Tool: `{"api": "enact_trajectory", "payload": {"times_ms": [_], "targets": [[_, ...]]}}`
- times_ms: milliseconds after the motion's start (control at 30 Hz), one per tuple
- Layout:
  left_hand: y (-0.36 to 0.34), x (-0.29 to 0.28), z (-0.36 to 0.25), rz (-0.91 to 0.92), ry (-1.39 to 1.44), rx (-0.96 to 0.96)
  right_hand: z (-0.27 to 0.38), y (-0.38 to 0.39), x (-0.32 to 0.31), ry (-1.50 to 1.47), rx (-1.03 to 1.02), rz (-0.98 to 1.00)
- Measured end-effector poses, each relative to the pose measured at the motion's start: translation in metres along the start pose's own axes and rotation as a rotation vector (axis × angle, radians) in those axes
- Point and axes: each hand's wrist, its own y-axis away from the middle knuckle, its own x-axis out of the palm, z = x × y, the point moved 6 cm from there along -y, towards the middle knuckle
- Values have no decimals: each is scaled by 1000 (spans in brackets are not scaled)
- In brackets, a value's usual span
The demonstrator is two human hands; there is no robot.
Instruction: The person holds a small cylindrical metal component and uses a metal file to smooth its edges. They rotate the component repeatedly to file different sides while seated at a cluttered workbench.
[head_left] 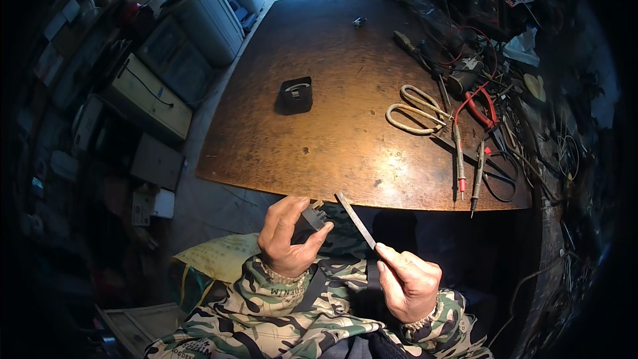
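Holding a small dark block (pixel 311 223) in the left hand (pixel 287 234), just in front of the near edge of the bench (pixel 252 139), with brass-coloured prongs (pixel 318 205) jutting from its far end; pinching it in a grip of thumb and fingers. Holding a flat metal strip (pixel 357 221) by its lower end in the right hand (pixel 411 284), with that grip pressed together around it, and slanting it up and leftward beside the block, apart from it in this view. Wearing camouflage sleeves (pixel 271 286) on both arms, next to a yellowish bag (pixel 219 257) at left. Facing a black box-like case (pixel 296 98) farther out on the bench; having at right large-looped scissors (pixel 441 119), a red-tipped probe (pixel 459 159), a dark probe (pixel 478 179) and a red-handled tool (pixel 490 108), beside crowded cables and tools.
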Motion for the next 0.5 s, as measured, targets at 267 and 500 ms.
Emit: {"api": "enact_trajectory", "payload": {"times_ms": [267, 500], "targets": [[7, 4, 5, 9, 1, 37, -3, -4, 9, 34, -53, 56], [6, 7, 5, 38, -16, 23, -6, 0, 16, 217, -240, 127]]}}
